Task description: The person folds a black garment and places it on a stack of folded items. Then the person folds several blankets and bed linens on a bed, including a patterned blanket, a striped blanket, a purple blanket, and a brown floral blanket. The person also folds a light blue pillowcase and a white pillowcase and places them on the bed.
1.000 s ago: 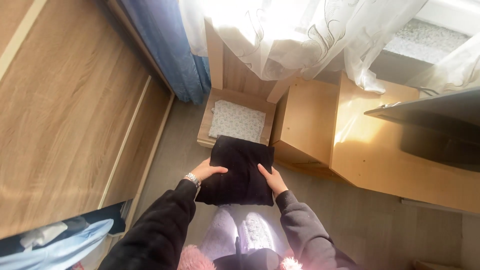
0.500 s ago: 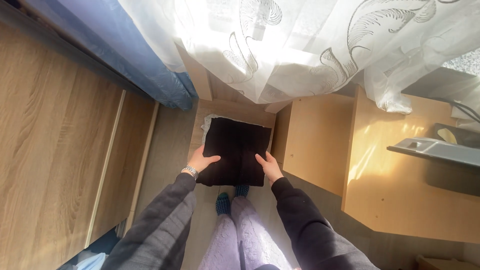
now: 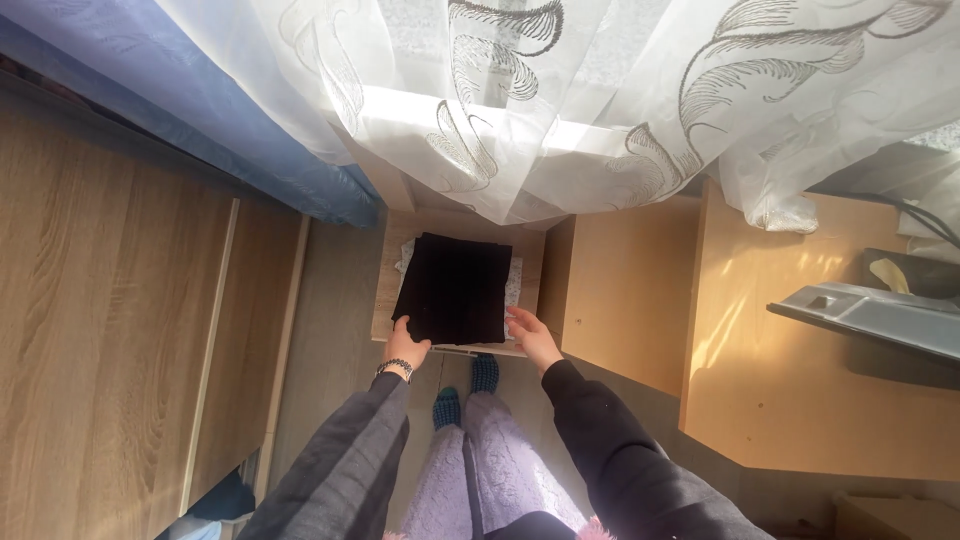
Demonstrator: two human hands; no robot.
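The folded black garment [image 3: 455,288] now lies on the wooden chair seat [image 3: 385,300] (over the patterned cloth [image 3: 513,283]); left hand [image 3: 408,346] and right hand [image 3: 530,335] rest loosely spread at its near corners, no longer carrying it.

A folded cloth [image 3: 455,288] lies on a patterned cloth [image 3: 513,283] atop a low stool [image 3: 383,318], wardrobe [image 3: 110,320] to its left, cabinet [image 3: 620,280] to its right, curtain [image 3: 560,90] hanging behind; hands at its near corners.
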